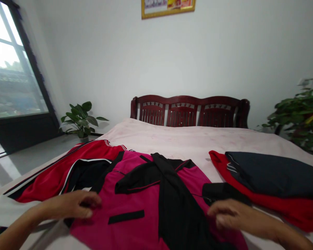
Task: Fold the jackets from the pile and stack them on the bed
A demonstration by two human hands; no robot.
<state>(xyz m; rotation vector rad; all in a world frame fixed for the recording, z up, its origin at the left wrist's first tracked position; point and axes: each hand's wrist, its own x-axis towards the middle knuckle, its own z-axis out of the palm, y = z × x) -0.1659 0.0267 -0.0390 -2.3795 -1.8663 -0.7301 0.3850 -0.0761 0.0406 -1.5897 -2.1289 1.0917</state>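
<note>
A magenta jacket [130, 201] with black panels lies spread on the bed in front of me. Its black sleeves [177, 198] are folded inward and cross over the body. My left hand [75, 205] is over the jacket's left edge, with thumb and fingers apart and nothing between them. At the opposite edge, my right hand [232, 215] hovers over or touches the cloth, its fingers loosely curved and somewhat blurred; no cloth shows gripped in it.
Red and dark clothing [49, 173] and a whitish garment [10, 211] lie at the left. A folded dark garment [273, 173] rests on red clothing [281, 206] at the right. Beyond the pink bedsheet [172, 139] stands a wooden headboard [182, 111]. Potted plants [82, 119] flank the bed.
</note>
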